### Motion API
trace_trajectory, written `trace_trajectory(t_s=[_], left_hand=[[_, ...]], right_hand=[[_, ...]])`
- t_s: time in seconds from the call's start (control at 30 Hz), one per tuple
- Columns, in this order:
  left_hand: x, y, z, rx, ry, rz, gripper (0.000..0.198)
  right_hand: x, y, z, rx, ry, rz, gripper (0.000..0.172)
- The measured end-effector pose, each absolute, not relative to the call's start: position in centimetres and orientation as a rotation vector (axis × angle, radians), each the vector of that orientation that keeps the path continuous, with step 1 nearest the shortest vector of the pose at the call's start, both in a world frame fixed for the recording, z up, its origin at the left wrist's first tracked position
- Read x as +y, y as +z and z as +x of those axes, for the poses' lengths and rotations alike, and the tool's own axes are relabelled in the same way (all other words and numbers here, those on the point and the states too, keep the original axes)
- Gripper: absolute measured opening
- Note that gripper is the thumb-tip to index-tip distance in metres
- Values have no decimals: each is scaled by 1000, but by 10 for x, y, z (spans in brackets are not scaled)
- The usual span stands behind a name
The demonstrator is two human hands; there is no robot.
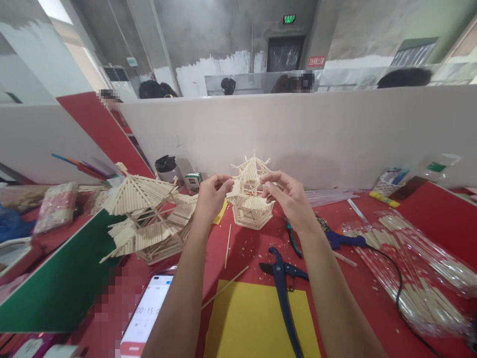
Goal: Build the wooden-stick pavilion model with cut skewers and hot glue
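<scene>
A small wooden-stick pavilion model [250, 199] stands on the red table [346, 288] in front of me. My left hand [210, 195] pinches at its left roof edge, fingers curled together on a tiny piece I cannot make out. My right hand [288, 195] reaches in from the right, fingers bent and touching the model's roof. A larger stick pavilion [147, 219] sits tilted to the left of my left arm.
Blue-handled cutters [281, 286] and a yellow sheet [257, 323] lie near the front. Bags of sticks [410, 268] and a black cable lie to the right. A phone [147, 313] shows a timer at the front left. A grey partition [298, 134] rises behind, with people beyond it.
</scene>
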State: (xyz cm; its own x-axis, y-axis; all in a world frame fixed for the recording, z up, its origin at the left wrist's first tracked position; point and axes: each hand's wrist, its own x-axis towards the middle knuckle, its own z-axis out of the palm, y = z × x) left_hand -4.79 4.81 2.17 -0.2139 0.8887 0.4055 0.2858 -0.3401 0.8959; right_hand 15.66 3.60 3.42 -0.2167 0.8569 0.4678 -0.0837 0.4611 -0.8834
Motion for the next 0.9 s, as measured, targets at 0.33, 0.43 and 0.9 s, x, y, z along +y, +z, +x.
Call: trace_trajectory(t_s=[0.33,0.43,0.9], left_hand=[[45,22,-49,1604,1550,1803,19],[46,21,-47,1563,1581,1777,17],[51,15,-43,1319,1682,1496,23]], right_hand=[[36,35,158,-1536,1014,-710,15],[36,35,158,-1529,1010,-713,15],[40,33,165,-1505,995,-689,14]])
